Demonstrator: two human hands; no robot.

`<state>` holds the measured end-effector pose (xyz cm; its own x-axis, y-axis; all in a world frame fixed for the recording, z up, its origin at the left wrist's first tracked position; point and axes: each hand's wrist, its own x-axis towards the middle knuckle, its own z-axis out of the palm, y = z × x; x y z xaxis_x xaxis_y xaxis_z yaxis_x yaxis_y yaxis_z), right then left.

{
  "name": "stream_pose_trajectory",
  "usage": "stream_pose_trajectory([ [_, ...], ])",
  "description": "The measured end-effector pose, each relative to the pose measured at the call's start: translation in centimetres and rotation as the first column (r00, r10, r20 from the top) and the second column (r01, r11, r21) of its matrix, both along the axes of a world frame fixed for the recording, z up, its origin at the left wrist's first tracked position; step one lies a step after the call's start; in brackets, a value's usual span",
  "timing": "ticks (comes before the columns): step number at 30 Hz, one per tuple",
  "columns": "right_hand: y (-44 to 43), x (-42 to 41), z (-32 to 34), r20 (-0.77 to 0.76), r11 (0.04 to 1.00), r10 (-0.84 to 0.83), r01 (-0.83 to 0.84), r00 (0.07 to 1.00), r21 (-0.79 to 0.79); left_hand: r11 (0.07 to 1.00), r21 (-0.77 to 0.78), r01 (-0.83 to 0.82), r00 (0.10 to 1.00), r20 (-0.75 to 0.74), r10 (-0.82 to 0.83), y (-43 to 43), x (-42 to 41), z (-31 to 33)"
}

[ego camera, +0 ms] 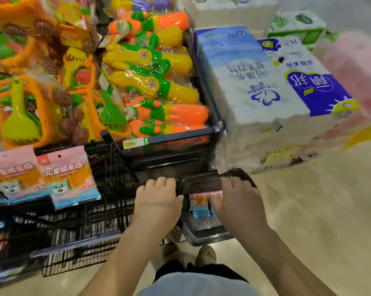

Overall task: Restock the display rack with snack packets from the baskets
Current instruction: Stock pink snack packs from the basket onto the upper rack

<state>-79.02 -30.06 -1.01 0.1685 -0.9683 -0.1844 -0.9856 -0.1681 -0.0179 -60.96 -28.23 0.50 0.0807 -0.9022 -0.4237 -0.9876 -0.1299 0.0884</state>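
The fingers of the right hand (pixel 239 196) curl down into the dark basket (pixel 203 236) at lower centre of the frame and touch the snack packet (pixel 198 207) lying there, though a firm grip cannot be confirmed. The left hand (pixel 158 198) is closed in a fist just left of the basket rim, empty as far as shows. The packet's long axis runs toward the person, so the right hand is nearer. Farther up and left, the display rack (pixel 107 210) holds matching hung packets (pixel 68 177).
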Motion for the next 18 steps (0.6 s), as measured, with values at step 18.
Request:
stream_pose_trajectory([
  [18,-7.0,-8.7,-17.3,0.012,0.967,-0.057,0.052,0.998,0.249,0.948,0.320,-0.007,0.999,-0.027,0.017,-8.5,-9.3,-18.4],
])
